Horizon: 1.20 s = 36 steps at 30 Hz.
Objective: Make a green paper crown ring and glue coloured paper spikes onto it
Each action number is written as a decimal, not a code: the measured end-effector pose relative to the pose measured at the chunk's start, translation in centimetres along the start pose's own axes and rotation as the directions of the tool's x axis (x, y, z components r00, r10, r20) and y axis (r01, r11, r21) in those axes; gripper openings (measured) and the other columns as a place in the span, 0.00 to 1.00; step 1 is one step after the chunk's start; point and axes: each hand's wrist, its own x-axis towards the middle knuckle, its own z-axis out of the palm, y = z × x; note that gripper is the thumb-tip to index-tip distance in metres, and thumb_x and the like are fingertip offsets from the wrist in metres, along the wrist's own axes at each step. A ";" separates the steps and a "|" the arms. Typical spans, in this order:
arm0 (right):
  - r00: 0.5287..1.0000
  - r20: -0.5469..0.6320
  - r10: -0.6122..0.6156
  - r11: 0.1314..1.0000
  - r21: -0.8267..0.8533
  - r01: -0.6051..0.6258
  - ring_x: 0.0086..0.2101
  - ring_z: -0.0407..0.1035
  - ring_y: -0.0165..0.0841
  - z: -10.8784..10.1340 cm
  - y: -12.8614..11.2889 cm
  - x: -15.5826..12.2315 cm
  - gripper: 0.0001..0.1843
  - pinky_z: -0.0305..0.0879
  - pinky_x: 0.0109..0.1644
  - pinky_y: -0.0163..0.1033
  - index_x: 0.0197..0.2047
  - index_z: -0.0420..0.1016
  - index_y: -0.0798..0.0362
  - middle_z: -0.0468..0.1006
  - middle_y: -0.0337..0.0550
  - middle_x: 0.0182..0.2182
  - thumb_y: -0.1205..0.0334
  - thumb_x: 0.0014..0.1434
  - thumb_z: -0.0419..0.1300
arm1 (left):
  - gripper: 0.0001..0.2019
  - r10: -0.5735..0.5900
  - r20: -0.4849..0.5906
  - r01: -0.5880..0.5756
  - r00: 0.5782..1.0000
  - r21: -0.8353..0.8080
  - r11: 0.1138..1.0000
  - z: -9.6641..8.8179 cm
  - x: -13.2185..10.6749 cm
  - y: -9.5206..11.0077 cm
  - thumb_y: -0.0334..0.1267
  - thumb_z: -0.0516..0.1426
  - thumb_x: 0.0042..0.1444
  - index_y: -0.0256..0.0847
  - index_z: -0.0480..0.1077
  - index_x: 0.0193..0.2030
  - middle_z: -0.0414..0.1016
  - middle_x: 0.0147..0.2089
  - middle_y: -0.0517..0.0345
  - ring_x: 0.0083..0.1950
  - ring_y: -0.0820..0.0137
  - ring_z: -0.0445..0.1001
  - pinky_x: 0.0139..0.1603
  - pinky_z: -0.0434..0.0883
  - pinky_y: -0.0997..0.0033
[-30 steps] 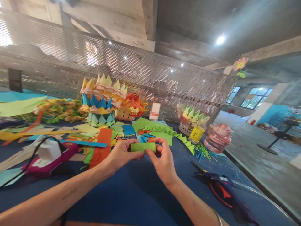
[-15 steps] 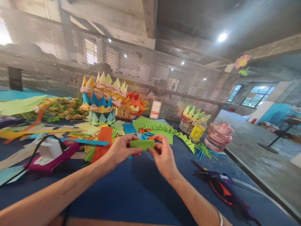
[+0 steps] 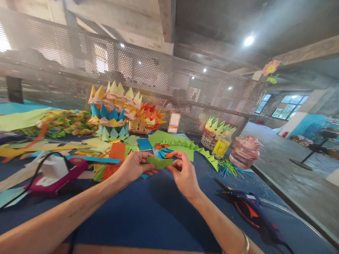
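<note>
A small strip of green paper (image 3: 159, 162) is stretched between my two hands above the blue table. My left hand (image 3: 138, 165) pinches its left end between thumb and fingers. At the right end, my right hand (image 3: 183, 170) grips it between thumb and forefinger. The strip looks slightly bowed. Just beyond my hands lies a chain of folded green paper points (image 3: 196, 147) on green sheets, with blue and orange scraps beside it. An orange paper sheet (image 3: 114, 160) is close to my left hand.
Folded-paper crowns (image 3: 113, 116) stand at the back left. A magenta power strip (image 3: 57, 176) with a cord is at left. To the right are a glue gun (image 3: 256, 208), a pink bottle (image 3: 245, 152) and a yellow-labelled jar (image 3: 221, 149). A perforated metal screen (image 3: 148, 74) rises behind.
The green paper strip has tilted and bowed between my fingers, its face darker now. My left fingers have shifted slightly at its end. The view has moved a little.
</note>
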 end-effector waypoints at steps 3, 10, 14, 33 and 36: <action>1.000 -0.012 -0.002 1.000 -0.002 0.002 0.22 0.63 0.28 -0.1 0.1 0.1 0.15 0.60 0.30 0.34 0.43 0.68 0.51 0.67 0.29 0.20 0.64 0.50 0.62 | 0.20 0.031 -0.018 -0.031 0.999 -0.006 0.999 -0.1 -0.1 0.3 0.42 0.71 0.32 0.37 0.73 0.31 0.79 0.23 0.57 0.29 0.60 0.80 0.31 0.76 0.66; 0.998 -0.061 0.006 1.000 0.010 -0.006 0.23 0.63 0.28 -0.4 1.0 0.4 0.18 0.61 0.31 0.34 0.45 0.67 0.51 0.67 0.30 0.20 0.64 0.50 0.63 | 0.19 0.067 -0.084 -0.063 0.994 0.056 0.996 -0.3 0.0 0.4 0.41 0.71 0.32 0.38 0.72 0.31 0.77 0.21 0.60 0.24 0.64 0.78 0.27 0.75 0.70; 0.998 -0.063 0.030 0.999 0.044 -0.027 0.23 0.64 0.28 -0.4 1.4 0.5 0.20 0.62 0.30 0.34 0.45 0.65 0.51 0.69 0.30 0.21 0.60 0.49 0.65 | 0.20 0.072 -0.081 -0.066 0.994 0.069 0.995 -0.5 0.0 0.4 0.41 0.71 0.32 0.38 0.72 0.32 0.77 0.20 0.61 0.24 0.64 0.78 0.27 0.75 0.70; 0.997 -0.061 0.042 0.995 -0.087 -0.047 0.24 0.68 0.29 -1.6 1.5 1.0 0.09 0.62 0.31 0.34 0.38 0.72 0.52 0.78 0.36 0.24 0.61 0.52 0.61 | 0.17 0.006 -0.065 -0.002 0.998 0.050 0.999 -1.1 0.7 -0.4 0.43 0.69 0.37 0.36 0.73 0.32 0.81 0.28 0.53 0.33 0.61 0.81 0.35 0.78 0.67; 0.995 -0.099 0.032 0.991 -0.125 -0.045 0.26 0.69 0.30 -2.2 1.6 1.3 0.09 0.63 0.33 0.34 0.37 0.72 0.51 0.79 0.37 0.26 0.60 0.51 0.63 | 0.18 0.006 -0.084 -0.002 0.996 0.045 0.999 -1.2 0.7 -0.3 0.43 0.69 0.36 0.36 0.73 0.32 0.81 0.29 0.52 0.34 0.60 0.81 0.36 0.78 0.67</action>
